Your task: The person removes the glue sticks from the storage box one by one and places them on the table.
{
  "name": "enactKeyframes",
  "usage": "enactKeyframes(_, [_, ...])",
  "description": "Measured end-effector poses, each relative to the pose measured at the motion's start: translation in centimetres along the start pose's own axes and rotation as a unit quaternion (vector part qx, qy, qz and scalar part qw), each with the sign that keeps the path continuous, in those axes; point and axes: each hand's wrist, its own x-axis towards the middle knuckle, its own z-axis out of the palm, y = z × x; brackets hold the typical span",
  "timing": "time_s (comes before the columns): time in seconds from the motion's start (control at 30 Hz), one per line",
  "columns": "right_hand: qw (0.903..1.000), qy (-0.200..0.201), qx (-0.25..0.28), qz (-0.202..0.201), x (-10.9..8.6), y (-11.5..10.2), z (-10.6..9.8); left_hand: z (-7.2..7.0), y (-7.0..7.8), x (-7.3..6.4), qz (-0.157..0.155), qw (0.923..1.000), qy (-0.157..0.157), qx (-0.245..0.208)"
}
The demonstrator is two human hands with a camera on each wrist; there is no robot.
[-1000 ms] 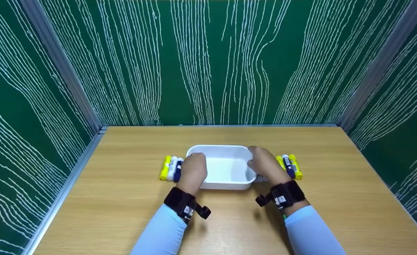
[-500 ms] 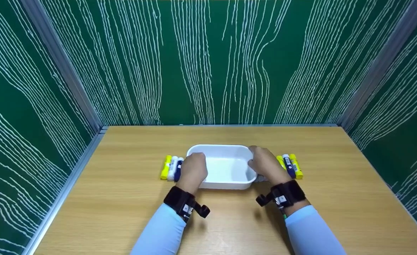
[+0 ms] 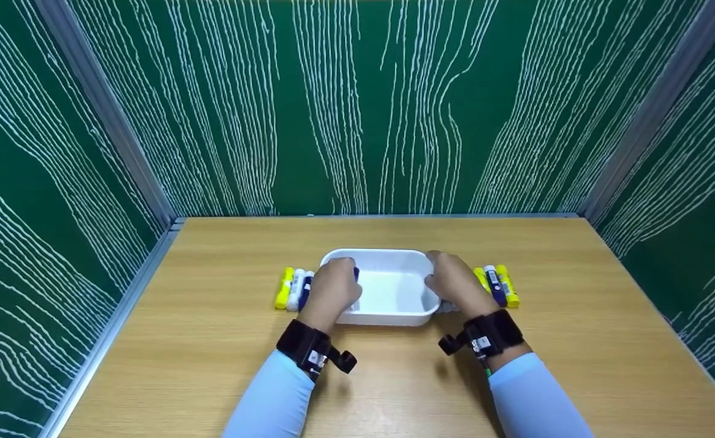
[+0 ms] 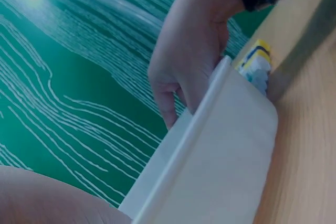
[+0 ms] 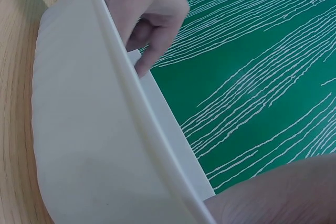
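A white rectangular tray (image 3: 388, 319) stands mid-table. At its left end my left hand (image 3: 332, 289) holds a dark blue glue stick (image 3: 356, 274), mostly hidden by the fingers. In the right wrist view a white end (image 5: 134, 56) shows between the thumb and curled index finger of the left hand (image 5: 144, 11). My right hand (image 3: 455, 281) grips the tray's right rim, its thumb inside and its index fingertip by the back corner. The left wrist view shows the right hand (image 4: 186, 51) with fingers reaching down behind the near wall.
Left of the tray lies a row of glue sticks: a yellow one (image 3: 284, 288), a white one (image 3: 295, 289) and a dark blue one (image 3: 306, 293). Another row (image 3: 496, 286) lies on the right, partly under the right hand. Green white-lined walls (image 3: 376, 121) enclose the wooden table (image 3: 388, 377).
My left hand has turned slightly and shifted a little, and the dark blue glue stick now shows past its fingers. The right hand and the tray have stayed still.
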Motion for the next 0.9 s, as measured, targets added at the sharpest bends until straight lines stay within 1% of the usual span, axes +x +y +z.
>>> enactKeyframes(0.13, [0.9998,0.015,-0.005,-0.016,0.0,0.1,0.1,-0.9,0.0,0.0,0.004,0.9995,0.007,-0.031])
enactKeyframes(0.27, [0.9991,0.029,-0.015,-0.027,0.0,0.1,0.3,-2.0,-0.1,-0.3,0.013,0.9988,0.022,-0.042])
enactKeyframes(0.47, [0.9998,0.016,-0.004,-0.006,0.0,0.1,0.2,-3.5,0.0,-1.0,0.015,0.9978,0.037,-0.053])
enactKeyframes(0.7, [0.9999,0.013,-0.004,-0.003,0.0,0.1,0.1,-4.9,0.4,-2.0,0.013,0.9953,0.046,-0.084])
enactKeyframes(0.9, [1.0000,0.005,-0.002,0.002,0.2,0.1,0.1,-6.5,0.1,-2.6,0.009,0.9931,0.057,-0.102])
